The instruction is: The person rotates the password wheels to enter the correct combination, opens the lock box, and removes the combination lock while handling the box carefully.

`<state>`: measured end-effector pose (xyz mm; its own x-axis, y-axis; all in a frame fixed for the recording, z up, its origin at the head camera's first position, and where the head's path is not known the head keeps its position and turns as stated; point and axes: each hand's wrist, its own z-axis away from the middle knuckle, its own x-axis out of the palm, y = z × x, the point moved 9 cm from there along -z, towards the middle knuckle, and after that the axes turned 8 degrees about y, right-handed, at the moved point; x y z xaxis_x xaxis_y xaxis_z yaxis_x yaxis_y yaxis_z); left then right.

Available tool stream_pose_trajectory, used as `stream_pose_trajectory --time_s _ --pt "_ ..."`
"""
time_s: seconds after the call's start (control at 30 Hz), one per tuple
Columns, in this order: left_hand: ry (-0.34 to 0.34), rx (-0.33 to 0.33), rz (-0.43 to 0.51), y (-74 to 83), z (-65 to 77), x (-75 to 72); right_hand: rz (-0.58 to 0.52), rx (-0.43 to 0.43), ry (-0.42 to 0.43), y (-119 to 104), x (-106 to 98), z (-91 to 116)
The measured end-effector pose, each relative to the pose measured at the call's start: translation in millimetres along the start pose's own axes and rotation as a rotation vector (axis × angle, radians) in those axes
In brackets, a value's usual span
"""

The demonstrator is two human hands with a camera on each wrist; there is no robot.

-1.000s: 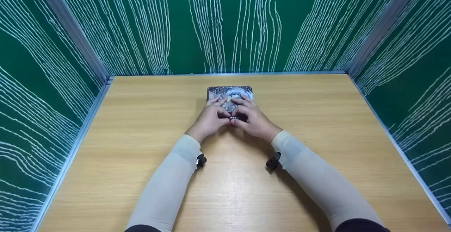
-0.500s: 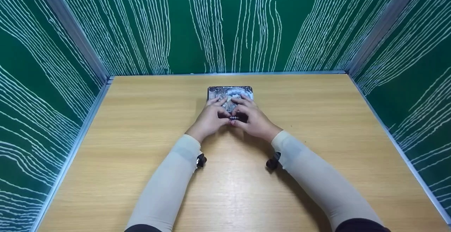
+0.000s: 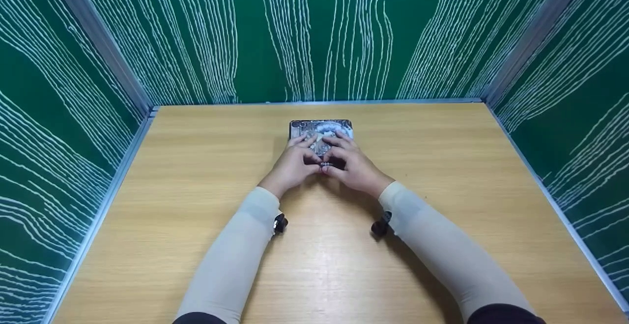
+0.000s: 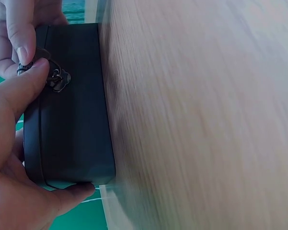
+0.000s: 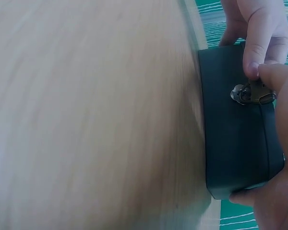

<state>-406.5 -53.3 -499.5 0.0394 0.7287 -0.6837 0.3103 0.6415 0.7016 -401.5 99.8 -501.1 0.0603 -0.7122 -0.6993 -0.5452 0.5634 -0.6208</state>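
A small dark box [image 4: 74,129] with a picture-printed lid [image 3: 324,126] sits on the table. On its front is a metal latch [image 5: 242,94] with an ornate plate and a ring or loop. My left hand [image 3: 294,164] and right hand [image 3: 357,167] meet at this latch, their thumbs and index fingers pinching its upper part from both sides. The other fingers of both hands spread over the lid and the box's ends. The fingertips cover part of the latch, so whether it is fastened is hard to see.
The wooden table [image 3: 324,265] stretches around the box. Green panels [image 3: 314,39] with white wavy lines rise at the back and sides, joined by grey metal posts [image 3: 100,39]. A small black camera [image 3: 280,223] sits at the left wrist, another camera [image 3: 381,226] at the right.
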Motion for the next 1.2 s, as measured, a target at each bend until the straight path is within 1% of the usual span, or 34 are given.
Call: stream_pose_trajectory --time_s 0.6,0.87,1.2 --pt "-0.004 -0.046 0.015 -4.5 1.1 0.9 0.016 0.023 -0.004 2.3 1.5 0.6" --pt "-0.006 -0.019 0.009 -2.0 0.8 0.7 -0.007 0.007 0.007 1.8 1.0 -0.1" --pt "-0.005 -0.033 0.004 -2.7 0.2 0.1 -0.007 0.031 -0.004 2.9 0.9 -0.3"
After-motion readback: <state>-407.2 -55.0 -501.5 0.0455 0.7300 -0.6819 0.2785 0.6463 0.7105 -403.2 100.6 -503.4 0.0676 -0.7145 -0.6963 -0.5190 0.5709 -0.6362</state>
